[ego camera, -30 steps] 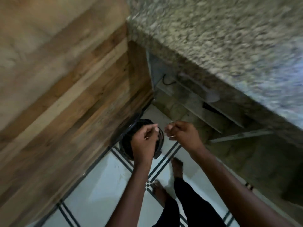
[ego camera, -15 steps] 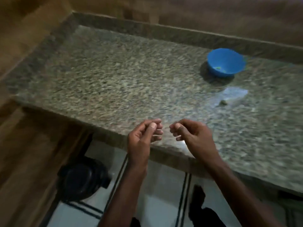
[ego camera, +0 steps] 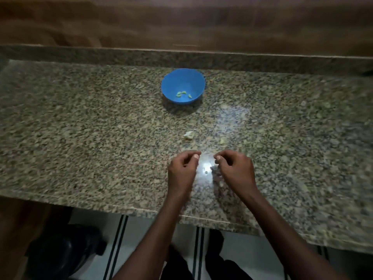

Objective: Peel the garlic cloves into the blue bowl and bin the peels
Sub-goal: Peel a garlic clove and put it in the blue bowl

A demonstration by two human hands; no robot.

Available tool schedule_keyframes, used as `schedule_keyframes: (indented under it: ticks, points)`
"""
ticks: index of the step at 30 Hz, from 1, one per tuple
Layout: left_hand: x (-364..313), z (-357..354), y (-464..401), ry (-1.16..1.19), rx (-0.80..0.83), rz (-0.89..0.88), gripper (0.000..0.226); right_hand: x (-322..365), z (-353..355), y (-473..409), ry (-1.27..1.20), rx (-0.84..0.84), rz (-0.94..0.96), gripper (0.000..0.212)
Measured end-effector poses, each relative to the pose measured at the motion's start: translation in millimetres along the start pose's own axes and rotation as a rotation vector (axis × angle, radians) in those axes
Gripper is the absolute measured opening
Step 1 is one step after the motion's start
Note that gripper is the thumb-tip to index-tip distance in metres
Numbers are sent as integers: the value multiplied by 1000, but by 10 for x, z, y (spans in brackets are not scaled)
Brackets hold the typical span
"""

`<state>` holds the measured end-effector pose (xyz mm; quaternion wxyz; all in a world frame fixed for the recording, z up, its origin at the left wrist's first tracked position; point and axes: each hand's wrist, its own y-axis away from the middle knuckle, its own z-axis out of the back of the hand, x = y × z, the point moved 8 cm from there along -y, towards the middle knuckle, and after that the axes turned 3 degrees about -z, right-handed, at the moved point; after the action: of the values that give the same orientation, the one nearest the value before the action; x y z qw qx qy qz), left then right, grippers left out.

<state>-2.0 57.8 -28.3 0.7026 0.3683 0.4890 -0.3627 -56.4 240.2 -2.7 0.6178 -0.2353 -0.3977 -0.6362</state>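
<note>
Head view: the blue bowl (ego camera: 183,85) sits upright on the granite counter (ego camera: 80,128) at about 12 o'clock from the hands, well apart, with a few peeled garlic cloves (ego camera: 182,94) inside — too small to tell which way they point. A pale garlic piece (ego camera: 189,135) lies between bowl and hands. The left hand (ego camera: 182,168) and right hand (ego camera: 235,168) hover with fingers curled — holding nothing visible. The dark bin (ego camera: 64,251) stands on the floor at 7 o'clock. No writing is readable.

A big table (ego camera: 84,126) of speckled stone, grey and tan, fills most of the view. A low stone ledge (ego camera: 121,56) runs along its back edge. Behind that stands a brown wooden wall (ego camera: 181,21). A bright spot of light (ego camera: 232,116) shines on the stone. Below the front edge is a white floor (ego camera: 252,257) with dark stripes.
</note>
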Motion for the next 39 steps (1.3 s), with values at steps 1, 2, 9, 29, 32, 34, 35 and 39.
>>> schedule_keyframes:
  ticks: [1, 2, 9, 29, 32, 34, 35, 39]
  points:
    - [-34, -70, -41, -150, -9, -89, 17, -54, 60, -78, 33, -38, 0, 12]
    - [-59, -141, -76, -288, -10, -184, 22, -95, 112, -157, 63, -77, -6, 8]
    - [208, -412, -148, -880, 80, -434, 47, -110, 34, -727, 273, -123, 51, 21]
    - [365, 19, -319, -945, -39, -379, 44, 40, -289, -926, 461, -137, 196, 13]
    - [394, 270, -561, -994, -117, -272, 52, 310, -287, -1066, 358, -80, 209, 11]
    - [392, 317, -655, -1018, -119, -250, 54, 679, -258, -1224, 235, -97, 268, 12]
    - [382, 314, -668, -1025, -119, -255, 54, 899, -248, -1317, 190, -122, 317, 12]
    - [369, 300, -656, -1021, -127, -264, 54, 1604, -349, -1741, 206, -194, 448, 1]
